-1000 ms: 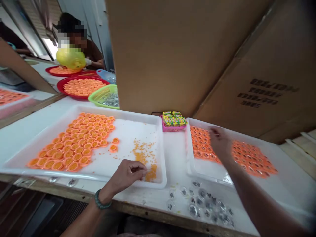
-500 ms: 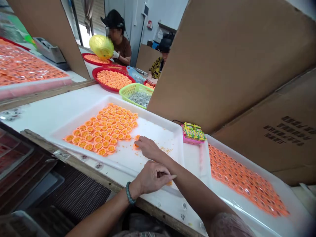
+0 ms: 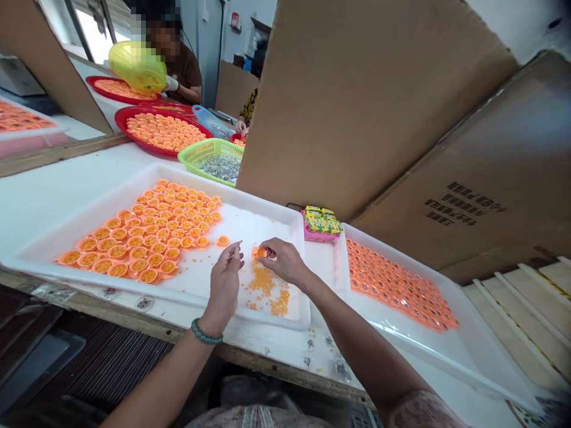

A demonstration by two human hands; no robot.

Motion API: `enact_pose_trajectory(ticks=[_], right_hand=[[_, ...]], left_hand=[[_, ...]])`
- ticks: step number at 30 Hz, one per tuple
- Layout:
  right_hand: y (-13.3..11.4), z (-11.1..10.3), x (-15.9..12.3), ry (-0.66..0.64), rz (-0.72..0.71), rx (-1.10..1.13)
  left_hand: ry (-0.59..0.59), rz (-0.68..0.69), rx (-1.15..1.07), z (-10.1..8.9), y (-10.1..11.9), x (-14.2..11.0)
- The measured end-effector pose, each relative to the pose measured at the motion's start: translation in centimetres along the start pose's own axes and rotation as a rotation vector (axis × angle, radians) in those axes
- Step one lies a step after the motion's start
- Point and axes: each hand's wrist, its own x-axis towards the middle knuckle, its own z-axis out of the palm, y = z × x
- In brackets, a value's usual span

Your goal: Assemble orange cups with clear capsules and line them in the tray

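My right hand (image 3: 283,261) pinches a small orange cup (image 3: 259,252) above the near right part of a white tray (image 3: 57,238). My left hand (image 3: 225,279) hovers just left of it, fingertips pinched together near the cup; whatever they hold is too small to make out. Rows of filled orange cups (image 3: 151,229) cover the tray's left half, one lone cup (image 3: 222,241) sits apart, and loose orange bits (image 3: 267,291) lie under my hands. A second white tray (image 3: 446,351) to the right carries rows of covered orange cups (image 3: 392,282).
A pink box of small yellow packs (image 3: 320,223) sits between the trays. Beyond stand a green basket (image 3: 209,157), red trays of orange cups (image 3: 163,131) and a person holding a yellow basket (image 3: 138,65). Large cardboard sheets (image 3: 357,107) wall off the right. Clear lids (image 3: 330,356) lie at the table edge.
My right hand came back from the tray's cups holding one orange cup. My left hand left the loose bits and rose to meet it.
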Motion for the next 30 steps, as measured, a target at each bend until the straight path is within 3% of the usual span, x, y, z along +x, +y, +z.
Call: enact_pose_trajectory(ticks=[6,9,12,17,22,26,30], right_hand=[[-1.2,-1.4,-3.2,0.102,-0.063,0.155],[-0.4,-1.0,-4.2,0.151,0.04,0.187],[0.9,0.0,-5.0,0.111,0.16,0.028],[1.3,3.2,-5.4,-0.189,0.064,-0.258],[0.8,4.6,-5.5,-0.228,0.066,-0.352],[1.1,3.1,-5.9,-0.191,0.07,-0.323],[0.5,0.4,-6.1,0.102,0.145,-0.042]], left_hand=[[-0.395,-0.272,-0.15,1.0,0.3,0.4],[-0.384,-0.309,-0.154,1.1,0.3,0.5],[-0.314,-0.34,-0.163,1.1,0.3,0.7],[-0.251,-0.29,-0.058,1.2,0.1,0.7],[-0.272,-0.279,0.002,1.4,0.0,0.5],[-0.253,-0.251,0.027,1.4,0.0,0.4],[-0.279,-0.213,0.049,1.4,-0.1,0.3]])
